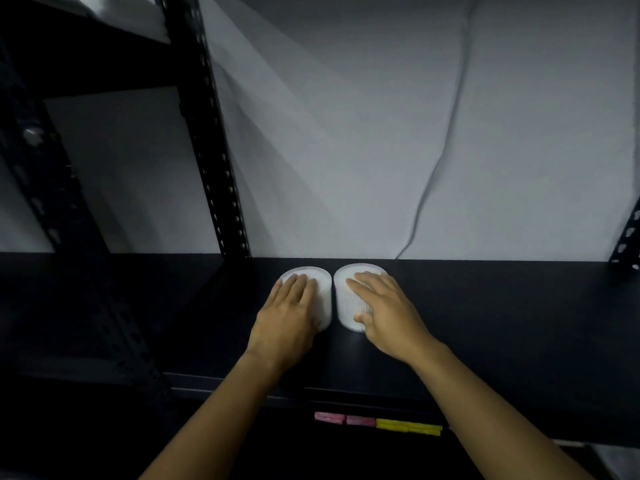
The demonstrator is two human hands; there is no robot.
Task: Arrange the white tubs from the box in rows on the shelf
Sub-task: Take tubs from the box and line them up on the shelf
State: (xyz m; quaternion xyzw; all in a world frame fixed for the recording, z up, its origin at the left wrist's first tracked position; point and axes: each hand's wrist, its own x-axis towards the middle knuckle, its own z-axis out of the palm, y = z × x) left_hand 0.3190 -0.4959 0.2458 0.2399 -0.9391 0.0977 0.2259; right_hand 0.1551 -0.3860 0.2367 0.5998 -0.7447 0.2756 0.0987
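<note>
Two white round tubs stand side by side, almost touching, near the back of the black shelf (485,323). My left hand (289,317) lies over the top and front of the left tub (323,292), fingers curled around it. Over the right tub (346,303) rests my right hand (388,313), fingers across its lid and thumb against its ribbed side. Both tubs are upright. The box is not in view.
A black perforated upright (214,161) rises at the shelf's back left, another upright (627,237) at the far right. A grey wall with a hanging cable (440,157) is behind. Pink and yellow labels (377,422) sit on the shelf's front edge.
</note>
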